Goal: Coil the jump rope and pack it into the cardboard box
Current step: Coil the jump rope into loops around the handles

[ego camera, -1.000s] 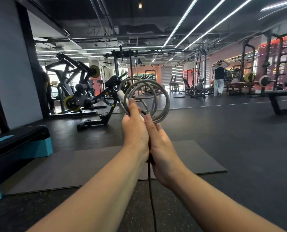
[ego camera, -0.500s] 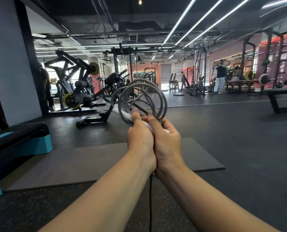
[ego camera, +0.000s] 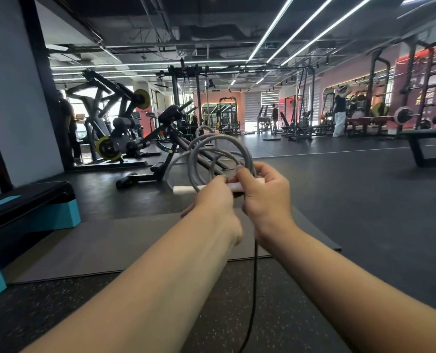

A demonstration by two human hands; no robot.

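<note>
A grey jump rope (ego camera: 199, 154) is wound into several loops that stand up in front of me at chest height. Its white handle (ego camera: 186, 189) lies crosswise under the loops, sticking out to the left. My left hand (ego camera: 213, 200) grips the bottom of the coil and the handle. My right hand (ego camera: 265, 197) pinches the rope and the handle from the right, thumb on top. A thin dark cord (ego camera: 254, 289) hangs down between my wrists. No cardboard box is in view.
I stand on dark speckled gym flooring with a grey mat (ego camera: 110, 245) ahead. A black and teal step platform (ego camera: 31, 210) sits at the left. Weight machines (ego camera: 125, 133) and racks (ego camera: 415, 98) fill the back; a person (ego camera: 339, 115) stands far right.
Both hands have come lower and turned, so the coil has tipped from upright toward the left and the white handle now lies level. The right hand has shifted to pinch from the right side.
</note>
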